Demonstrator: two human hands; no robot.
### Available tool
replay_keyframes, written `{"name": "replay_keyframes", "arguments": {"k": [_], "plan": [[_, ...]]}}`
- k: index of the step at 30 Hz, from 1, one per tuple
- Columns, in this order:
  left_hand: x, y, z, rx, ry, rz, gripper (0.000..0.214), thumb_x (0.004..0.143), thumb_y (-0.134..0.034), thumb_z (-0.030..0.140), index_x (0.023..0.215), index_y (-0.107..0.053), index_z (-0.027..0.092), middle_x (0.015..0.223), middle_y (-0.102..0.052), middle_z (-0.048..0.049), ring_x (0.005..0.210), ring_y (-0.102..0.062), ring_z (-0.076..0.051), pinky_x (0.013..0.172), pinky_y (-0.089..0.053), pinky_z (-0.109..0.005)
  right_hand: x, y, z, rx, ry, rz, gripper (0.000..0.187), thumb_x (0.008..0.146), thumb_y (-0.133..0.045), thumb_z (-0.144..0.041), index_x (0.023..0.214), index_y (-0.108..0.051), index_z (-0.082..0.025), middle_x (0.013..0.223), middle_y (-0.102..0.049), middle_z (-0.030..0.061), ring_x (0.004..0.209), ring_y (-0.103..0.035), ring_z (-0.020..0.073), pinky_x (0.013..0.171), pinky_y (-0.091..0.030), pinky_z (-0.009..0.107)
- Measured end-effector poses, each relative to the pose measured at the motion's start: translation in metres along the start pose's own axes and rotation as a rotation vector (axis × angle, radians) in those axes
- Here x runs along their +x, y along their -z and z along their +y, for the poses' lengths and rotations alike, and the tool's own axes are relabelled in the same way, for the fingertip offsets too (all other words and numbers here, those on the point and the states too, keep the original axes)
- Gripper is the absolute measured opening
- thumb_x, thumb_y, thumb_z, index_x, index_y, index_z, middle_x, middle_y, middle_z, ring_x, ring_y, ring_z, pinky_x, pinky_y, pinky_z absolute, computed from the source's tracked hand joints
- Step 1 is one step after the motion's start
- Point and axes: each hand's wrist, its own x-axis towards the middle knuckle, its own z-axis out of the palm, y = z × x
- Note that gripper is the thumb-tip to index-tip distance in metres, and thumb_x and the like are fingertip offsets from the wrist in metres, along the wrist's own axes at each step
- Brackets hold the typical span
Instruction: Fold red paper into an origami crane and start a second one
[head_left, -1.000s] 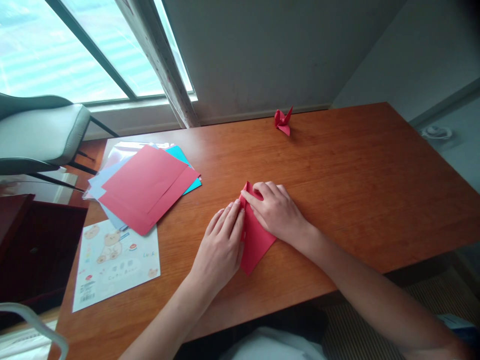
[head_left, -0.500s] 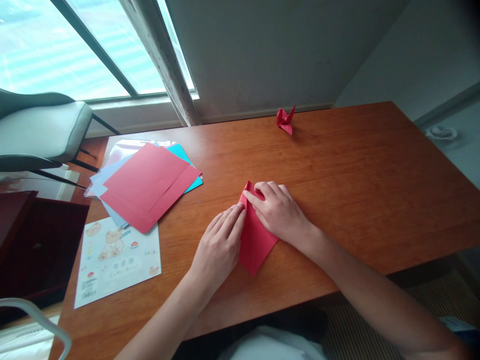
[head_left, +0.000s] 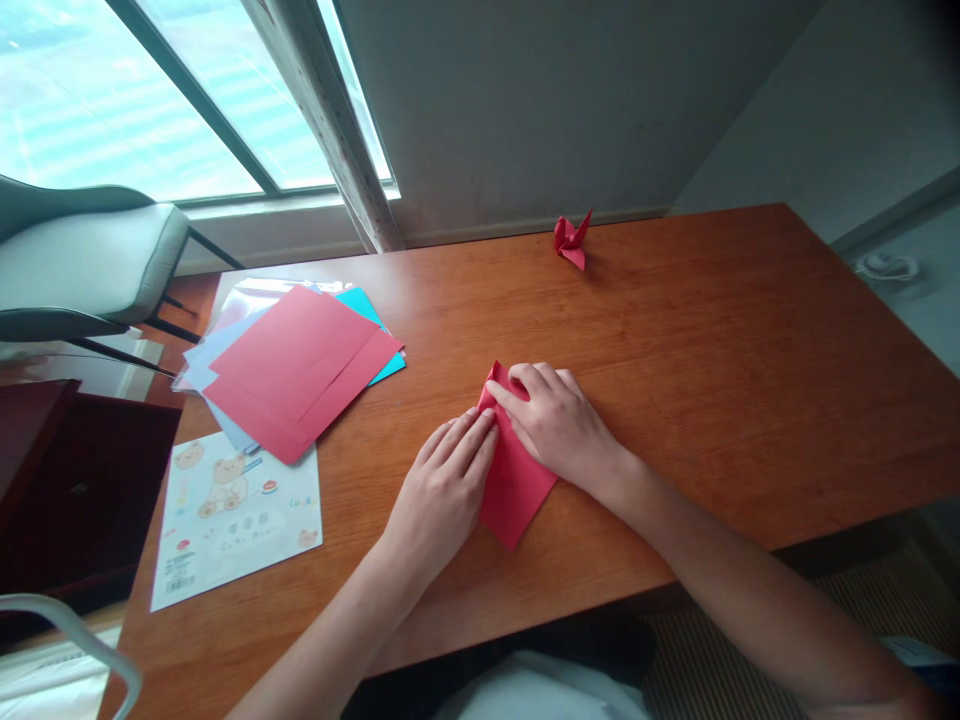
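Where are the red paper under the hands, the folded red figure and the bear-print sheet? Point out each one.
Red paper (head_left: 517,492): head view, on its uncovered lower part.
Folded red figure (head_left: 572,246): head view, on its middle.
Bear-print sheet (head_left: 241,524): head view, mid printed face.

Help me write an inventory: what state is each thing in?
Red paper: partly folded
Left hand: resting on the red paper
Right hand: touching it, partly curled
Paper bird: folded
Loose sheets: spread, overlapping
Bear-printed sheet: flat, partly covered
Chair: upright

2 hands (head_left: 442,490) (head_left: 566,425), 1 folded sheet (head_left: 519,490), 1 paper crane (head_left: 572,243), 1 chair (head_left: 90,255)
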Motion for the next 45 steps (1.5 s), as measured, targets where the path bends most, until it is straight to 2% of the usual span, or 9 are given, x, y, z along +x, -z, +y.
{"name": "replay_keyframes", "arguments": {"k": [6,16,22,35,45], "plan": [[0.0007,0.0044,-0.0017,0.009,-0.018,-0.026,0.047,0.096,-0.041,0.009,0.141,-0.056,0.011,0.152,-0.05,-0.0102,0.142,-0.046,-0.028,0.115,-0.042,-0.045,-0.0002,-0.0005,0.0002,-0.004,0.002,0.0,0.041,0.101,-0.046,-0.025,0.141,-0.056,-0.019,0.127,-0.059,0.0168,0.108,-0.05,0.0289,0.088,-0.037,0.042],[0.0006,0.0046,-0.0096,0.023,-0.088,0.016,0.041,0.099,-0.043,0.013,0.136,-0.06,0.01,0.148,-0.055,-0.008,0.138,-0.052,-0.026,0.114,-0.042,-0.043,-0.0003,0.0001,0.0004,-0.003,0.009,0.0,0.041,0.101,-0.046,-0.025,0.141,-0.056,-0.018,0.126,-0.06,0.0168,0.108,-0.05,0.0287,0.088,-0.038,0.042],[0.0006,0.0061,-0.0082,0.018,-0.081,0.0,0.041,0.099,-0.043,0.012,0.136,-0.06,0.013,0.148,-0.055,-0.0064,0.138,-0.051,-0.027,0.116,-0.039,-0.048,-0.0002,-0.0013,0.001,-0.006,0.012,0.0,0.042,0.101,-0.046,-0.025,0.141,-0.055,-0.017,0.126,-0.06,0.0172,0.107,-0.051,0.0285,0.088,-0.038,0.042],[0.0003,0.0057,-0.0075,-0.026,-0.06,0.029,0.04,0.099,-0.043,0.012,0.135,-0.061,0.015,0.145,-0.059,-0.0044,0.137,-0.053,-0.026,0.119,-0.034,-0.049,-0.0002,-0.0033,0.0006,-0.005,0.003,0.02,0.043,0.101,-0.046,-0.024,0.142,-0.054,-0.012,0.124,-0.06,0.0184,0.107,-0.05,0.0287,0.087,-0.04,0.042],[0.0008,0.0053,-0.0071,-0.041,-0.057,0.03,0.041,0.098,-0.043,0.011,0.136,-0.061,0.015,0.145,-0.059,-0.0049,0.137,-0.052,-0.026,0.119,-0.034,-0.048,0.0066,-0.0024,0.0003,-0.016,-0.037,-0.018,0.042,0.102,-0.045,-0.024,0.141,-0.054,-0.011,0.119,-0.061,0.0175,0.106,-0.05,0.0289,0.083,-0.04,0.041]]}}
